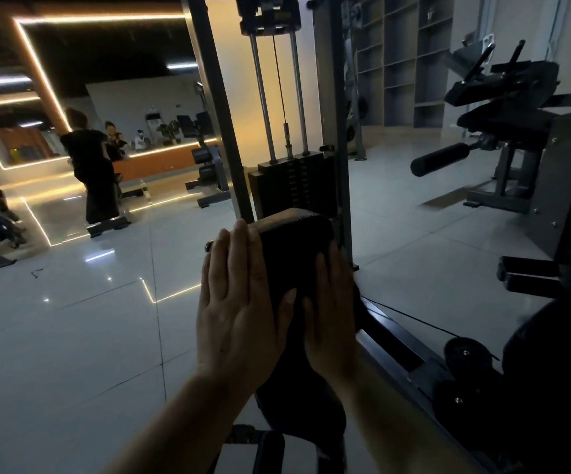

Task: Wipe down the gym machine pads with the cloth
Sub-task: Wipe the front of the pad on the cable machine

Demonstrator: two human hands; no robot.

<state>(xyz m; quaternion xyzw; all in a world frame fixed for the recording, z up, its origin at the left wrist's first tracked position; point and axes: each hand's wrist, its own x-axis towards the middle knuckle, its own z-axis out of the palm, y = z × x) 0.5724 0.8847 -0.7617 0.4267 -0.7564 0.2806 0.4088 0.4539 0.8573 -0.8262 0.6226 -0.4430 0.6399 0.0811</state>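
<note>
A black upright machine pad stands in front of me, its top edge catching the light. A dark cloth lies against the pad's right side and hangs down below it between my wrists. My left hand lies flat with fingers together on the pad's left side, holding nothing. My right hand presses flat on the cloth at the pad's right side, and where the cloth ends under the palm is hard to see in the dim light.
Behind the pad rises the weight stack with its guide rods and cable. A steel base rail and pulley run to my right. Another machine with a roller pad stands far right. A person stands far left on the tiled floor.
</note>
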